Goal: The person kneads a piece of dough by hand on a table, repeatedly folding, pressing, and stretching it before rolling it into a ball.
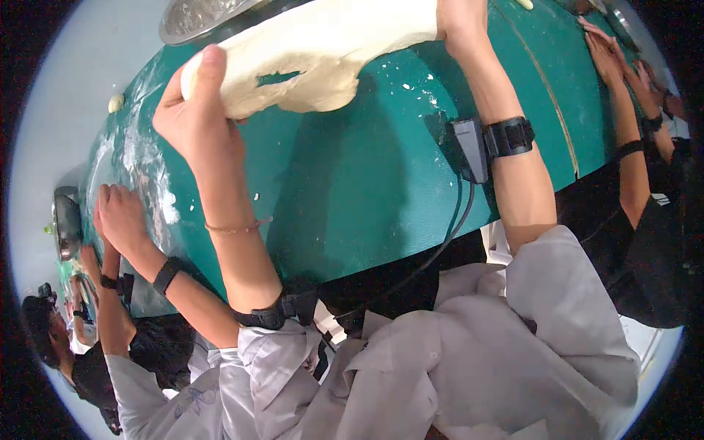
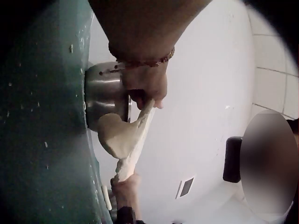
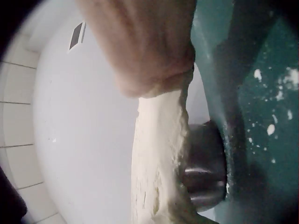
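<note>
A long pale sheet of dough point(image 1: 323, 55) is stretched in the air above the green table point(image 1: 330, 183), with a hole near its left part and a flap sagging below. The left hand point(image 1: 198, 110) grips its left end, thumb on top. At the other end the right hand point(image 1: 463, 26) holds the dough, its fingers mostly hidden. In the left wrist view the dough point(image 2: 135, 149) hangs between the left hand point(image 2: 147, 88) and the right hand point(image 2: 127, 184). The right wrist view shows the dough point(image 3: 159, 154) running from the right hand point(image 3: 154, 70).
A metal bowl point(image 1: 198, 18) stands beyond the dough, near the table's far edge. Flour point(image 1: 143, 165) and small dough bits lie on the table. Another person's hands point(image 1: 121, 213) are at the left, and others' hands point(image 1: 605, 59) at the right. A cable point(image 1: 458, 227) hangs from the right wrist.
</note>
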Motion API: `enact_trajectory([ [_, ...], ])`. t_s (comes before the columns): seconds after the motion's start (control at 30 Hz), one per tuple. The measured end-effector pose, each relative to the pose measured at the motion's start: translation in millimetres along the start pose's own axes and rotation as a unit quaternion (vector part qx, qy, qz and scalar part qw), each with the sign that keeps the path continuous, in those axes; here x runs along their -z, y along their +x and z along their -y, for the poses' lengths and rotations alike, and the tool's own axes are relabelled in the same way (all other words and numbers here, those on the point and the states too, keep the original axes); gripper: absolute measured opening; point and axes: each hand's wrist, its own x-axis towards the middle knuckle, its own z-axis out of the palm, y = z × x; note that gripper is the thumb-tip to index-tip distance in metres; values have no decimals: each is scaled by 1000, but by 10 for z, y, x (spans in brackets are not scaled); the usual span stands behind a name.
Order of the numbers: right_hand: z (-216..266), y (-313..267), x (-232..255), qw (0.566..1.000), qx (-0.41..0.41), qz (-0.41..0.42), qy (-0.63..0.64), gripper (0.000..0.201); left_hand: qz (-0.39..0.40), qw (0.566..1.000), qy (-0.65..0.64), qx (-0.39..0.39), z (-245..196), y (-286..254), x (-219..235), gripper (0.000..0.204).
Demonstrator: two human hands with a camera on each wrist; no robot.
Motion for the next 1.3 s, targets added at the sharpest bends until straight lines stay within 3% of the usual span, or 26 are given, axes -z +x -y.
enact_trajectory([
  [0.07, 1, -23, 2, 999, -24, 25, 21, 37, -27, 1000, -3, -11, 64, 64, 85, 30],
  [0.13, -80, -19, -50, 989, -59, 83, 106, 37, -9, 998, -23, 61, 140, 105, 178, 33],
  [0.2, 32, -115, -131, 943, -151, 146, 260, 37, 35, 984, -105, 142, 174, 80, 184, 35],
  [0.23, 94, -157, -135, 907, -195, 173, 331, 37, 33, 971, -119, 203, 225, 55, 130, 45],
  [0.33, 215, -194, -111, 824, -200, 200, 490, 38, 110, 913, -288, 266, 252, -46, -47, 57],
  [0.43, 363, -269, -101, 778, -172, 188, 574, 39, 322, 819, -387, 274, 350, -130, -18, 67],
  [0.53, 444, -337, -32, 732, -166, 246, 613, 40, 371, 784, -378, 324, 476, -200, -180, 71],
  [0.57, 480, -371, -25, 709, -165, 274, 628, 42, 341, 798, -360, 342, 434, -256, -231, 77],
  [0.67, 584, -405, -2, 643, -167, 335, 668, 42, 324, 861, -269, 285, 499, -323, -246, 87],
  [0.7, 542, -349, -20, 636, -140, 368, 664, 42, 377, 821, -303, 303, 526, -346, -208, 95],
  [0.8, 534, -356, -34, 616, -248, 296, 686, 41, 457, 662, -444, 394, 518, -560, -333, 99],
  [0.87, 364, -300, -54, 645, -236, 287, 667, 41, 516, 553, -489, 435, 505, -726, -432, 97],
  [0.9, 287, -265, -44, 660, -230, 281, 657, 40, 468, 606, -478, 430, 453, -827, -500, 85],
  [1.0, 219, -214, -1, 779, -234, 146, 563, 39, 439, 770, -240, 395, 440, -775, -515, 66],
  [1.07, 54, -162, 5, 798, -242, 107, 541, 38, 387, 749, -271, 465, 468, -616, -421, 53],
  [1.13, -191, -81, 55, 804, -264, 102, 523, 37, 384, 794, -258, 394, 369, -513, -403, 56],
  [1.17, -181, -88, 61, 801, -267, 130, 520, 37, 311, 828, -252, 392, 307, -543, -433, 58],
  [1.3, 40, -177, -22, 862, -257, 67, 433, 35, 333, 803, -281, 406, 228, -421, -319, 57],
])
